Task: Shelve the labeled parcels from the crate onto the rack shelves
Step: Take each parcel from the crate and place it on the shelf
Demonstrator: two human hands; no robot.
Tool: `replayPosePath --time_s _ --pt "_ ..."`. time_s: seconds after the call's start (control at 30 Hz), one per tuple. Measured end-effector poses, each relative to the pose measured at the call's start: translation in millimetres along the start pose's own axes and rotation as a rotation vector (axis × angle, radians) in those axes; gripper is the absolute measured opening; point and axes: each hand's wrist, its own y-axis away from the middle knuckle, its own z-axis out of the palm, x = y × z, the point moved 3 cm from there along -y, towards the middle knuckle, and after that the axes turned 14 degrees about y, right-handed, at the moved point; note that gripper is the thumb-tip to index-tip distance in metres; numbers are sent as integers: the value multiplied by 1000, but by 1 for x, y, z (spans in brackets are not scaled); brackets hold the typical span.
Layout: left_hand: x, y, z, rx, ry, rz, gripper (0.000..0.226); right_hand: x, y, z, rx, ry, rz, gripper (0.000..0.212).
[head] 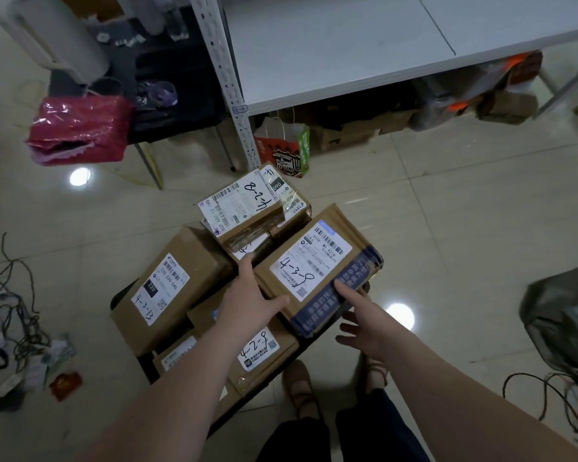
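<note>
So far: white metal rack shelf (331,45) shows no parcel; shelving looks barely begun.
Crate: black plastic crate (145,363), heaped with brown cardboard boxes (167,281).
Parcel: brown blue-taped box marked 4-3-9 (314,261), tilted atop the heap.
Left hand (251,295): clasps its left edge, thumb over the top.
Right hand (361,325): fingers spread, forefinger pressing its top.

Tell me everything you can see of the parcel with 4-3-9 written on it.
The parcel 4-3-9 is a brown cardboard box with a white label bearing barcodes and the handwritten number, and a blue tape band across its near end. It lies tilted on other parcels in the crate. The left hand grips its left corner, thumb on top; the right hand presses a forefinger on the tape.
</note>
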Motion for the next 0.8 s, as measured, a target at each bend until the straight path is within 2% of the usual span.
replayPosePath --time_s 0.03,0.07,0.13,0.23,0.3,0.4,0.53,0.8 --pt "-3 1 1 -35 17 -46 100 2 -2 3 -15 -15 -5 96" --pt "-6 2 2 -68 31 -74 101 3 -2 8 -32 -36 -17 89" --pt "-8 6 4 -96 64 -78 79 6 -3 16 -34 -93 -50 73" --pt "-4 14 4 -77 13 -46 41 7 -2 17 -7 -187 -99 69" --pt "3 20 2 -103 16 -37 36 2 8 15 -20 -211 -118 59" --pt "23 32 -3 -170 199 -12 28 -14 29 11 -81 -263 -162 52" --pt "62 48 -15 -252 418 96 33 -48 66 -1 -95 -314 -300 58" --pt "148 78 -32 -367 654 268 37 -105 144 -32 -86 -344 -530 66"
